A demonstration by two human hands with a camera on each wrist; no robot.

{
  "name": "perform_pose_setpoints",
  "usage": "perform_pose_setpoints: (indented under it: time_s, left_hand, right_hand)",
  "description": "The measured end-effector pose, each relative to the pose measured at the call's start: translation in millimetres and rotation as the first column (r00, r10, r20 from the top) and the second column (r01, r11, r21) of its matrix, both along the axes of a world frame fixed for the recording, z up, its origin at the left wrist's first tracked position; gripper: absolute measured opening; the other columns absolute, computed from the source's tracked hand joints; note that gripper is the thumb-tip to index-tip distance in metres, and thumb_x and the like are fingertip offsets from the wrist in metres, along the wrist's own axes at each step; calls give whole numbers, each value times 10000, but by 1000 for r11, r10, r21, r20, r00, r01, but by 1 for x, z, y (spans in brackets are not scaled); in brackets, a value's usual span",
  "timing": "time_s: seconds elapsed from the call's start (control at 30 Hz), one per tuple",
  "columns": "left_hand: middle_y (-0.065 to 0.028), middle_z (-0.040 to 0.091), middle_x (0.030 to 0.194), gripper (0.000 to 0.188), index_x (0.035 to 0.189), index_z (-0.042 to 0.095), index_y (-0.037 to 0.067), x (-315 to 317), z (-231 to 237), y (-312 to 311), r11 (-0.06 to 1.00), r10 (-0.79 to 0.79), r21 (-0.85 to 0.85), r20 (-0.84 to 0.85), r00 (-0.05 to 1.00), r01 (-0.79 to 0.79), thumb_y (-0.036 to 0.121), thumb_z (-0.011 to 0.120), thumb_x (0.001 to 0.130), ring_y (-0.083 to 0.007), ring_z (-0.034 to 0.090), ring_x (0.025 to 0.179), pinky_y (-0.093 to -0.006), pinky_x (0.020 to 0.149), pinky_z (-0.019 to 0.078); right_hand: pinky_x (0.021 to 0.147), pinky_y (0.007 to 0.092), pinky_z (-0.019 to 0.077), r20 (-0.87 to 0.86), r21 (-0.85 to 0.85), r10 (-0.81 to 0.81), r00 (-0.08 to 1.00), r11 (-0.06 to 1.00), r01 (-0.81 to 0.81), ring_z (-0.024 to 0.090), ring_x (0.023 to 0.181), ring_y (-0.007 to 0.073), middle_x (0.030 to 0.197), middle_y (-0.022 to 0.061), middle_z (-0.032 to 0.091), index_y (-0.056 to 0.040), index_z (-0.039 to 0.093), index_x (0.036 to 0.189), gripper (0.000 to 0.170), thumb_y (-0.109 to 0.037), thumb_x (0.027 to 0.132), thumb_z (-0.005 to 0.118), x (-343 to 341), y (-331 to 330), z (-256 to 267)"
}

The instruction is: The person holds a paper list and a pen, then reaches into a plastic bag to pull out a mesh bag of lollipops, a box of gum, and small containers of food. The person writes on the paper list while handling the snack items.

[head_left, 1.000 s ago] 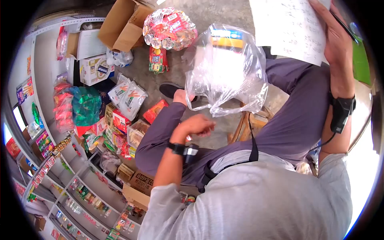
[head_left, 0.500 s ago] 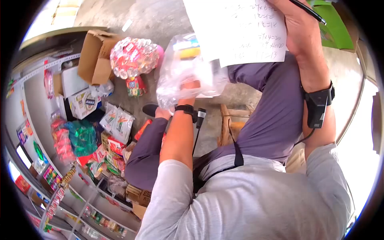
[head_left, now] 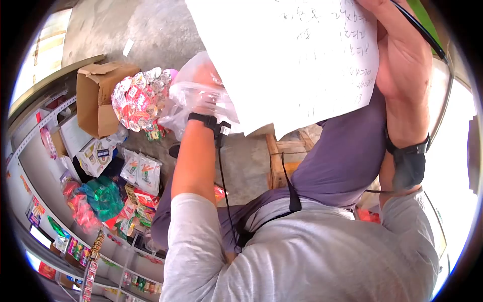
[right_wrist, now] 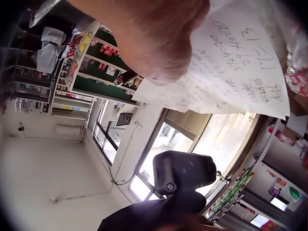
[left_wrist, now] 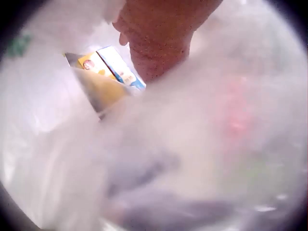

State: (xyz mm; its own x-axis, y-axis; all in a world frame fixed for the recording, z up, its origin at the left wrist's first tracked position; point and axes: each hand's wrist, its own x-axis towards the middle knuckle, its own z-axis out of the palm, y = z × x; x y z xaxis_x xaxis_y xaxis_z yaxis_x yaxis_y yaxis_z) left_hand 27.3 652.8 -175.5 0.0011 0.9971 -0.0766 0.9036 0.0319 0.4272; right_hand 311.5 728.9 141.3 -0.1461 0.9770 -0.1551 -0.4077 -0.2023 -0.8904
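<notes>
My right hand [head_left: 405, 60] holds sheets of white paper [head_left: 302, 65] with handwritten sums, up in front of me. A black pen [head_left: 421, 31] sticks out from the same hand. My left hand [head_left: 205, 75] is inside a clear plastic bag [head_left: 183, 100], seen blurred through the film. Close by the hand in the left wrist view lies a yellow and blue-white box [left_wrist: 103, 65] within the bag. The left fingers run out of the wrist view, so I cannot tell what they grip. In the head view the paper covers part of the bag.
Left of the bag lie a net of silvery wrapped sweets [head_left: 138, 100] and an open cardboard box [head_left: 93, 100]. Packets and green and red bags [head_left: 103, 199] crowd beside the shelves [head_left: 121, 261]. A wooden stool [head_left: 282, 156] stands between my legs.
My left hand has gone from above my lap forward into the plastic bag. The right hand has brought the paper across, so it now covers part of the bag. The head view has shifted.
</notes>
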Motion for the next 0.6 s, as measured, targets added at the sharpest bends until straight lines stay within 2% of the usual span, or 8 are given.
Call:
perform_pose_setpoints:
  time_s: [0.1, 0.13, 0.3, 0.47, 0.6]
  left_hand:
    - [-189, 668, 1035, 365, 1116, 641, 35, 2, -7, 3, 996, -72, -58, -18, 997, 71, 205, 772, 820, -369, 646, 988, -470, 850, 513]
    - [-188, 668, 1040, 375, 1121, 637, 33, 3, -10, 5, 994, -87, -71, -22, 996, 85, 206, 775, 819, -366, 645, 991, -467, 852, 513]
    - [-187, 666, 1060, 425, 1150, 617, 19, 9, -23, 9, 985, -133, -113, -38, 990, 128, 210, 792, 813, -353, 644, 1006, -455, 866, 514]
    - [-186, 665, 1080, 475, 1178, 598, 6, 20, -23, 15, 983, -154, -100, -19, 988, 151, 215, 809, 808, -340, 643, 1020, -442, 879, 515]
    - [-186, 664, 1096, 516, 1201, 582, -5, 21, 16, 9, 989, -145, -15, 73, 987, 147, 219, 823, 803, -330, 642, 1032, -432, 889, 516]
  right_hand:
    - [899, 308, 581, 135, 130, -38, 990, 991, 20, 700, 1042, 233, 1202, 221, 673, 110, 532, 1320, 389, -78, 982, 573, 7, -2, -11]
    - [904, 311, 579, 123, 155, -38, 992, 988, 19, 698, 1048, 238, 1204, 226, 670, 113, 530, 1320, 390, -77, 982, 571, 15, 1, -18]
    - [933, 326, 567, 214, 128, -178, 960, 980, 153, 684, 1081, 243, 1232, 233, 654, 108, 502, 1351, 420, -88, 984, 566, 13, -1, -22]
    - [945, 327, 563, 132, 135, -74, 988, 989, 56, 679, 1093, 242, 1252, 231, 645, 108, 473, 1379, 443, -88, 991, 562, 25, 1, -28]
    - [939, 324, 571, 24, 121, -66, 998, 991, 63, 686, 1085, 238, 1243, 231, 652, 114, 499, 1351, 408, -66, 991, 568, 20, 0, -21]
